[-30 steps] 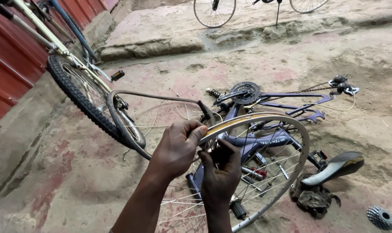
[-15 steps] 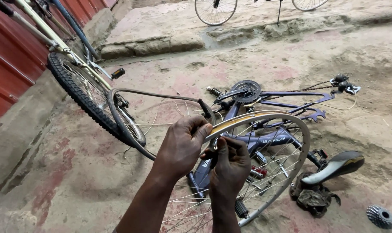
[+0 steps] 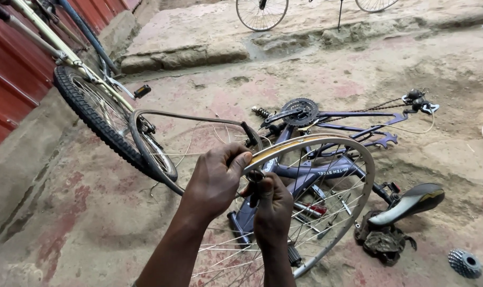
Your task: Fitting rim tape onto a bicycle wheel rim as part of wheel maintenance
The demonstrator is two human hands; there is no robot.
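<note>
Bare dirt ground (image 3: 71, 223), red corrugated wall (image 3: 13, 79) at left, raised stone ledge (image 3: 199, 50), daylight

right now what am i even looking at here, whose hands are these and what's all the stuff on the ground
The picture comes from a camera worn on a person's head, looking down at their own two bare hands. The left hand grips the metal rim of a spoked bicycle wheel. The right hand holds a small dark tool against that rim. Beneath the wheel, a blue bicycle frame lies on the dirt ground. Nearby lie a saddle, a gear cluster and a second bare rim. Another bicycle leans at the left.
</note>
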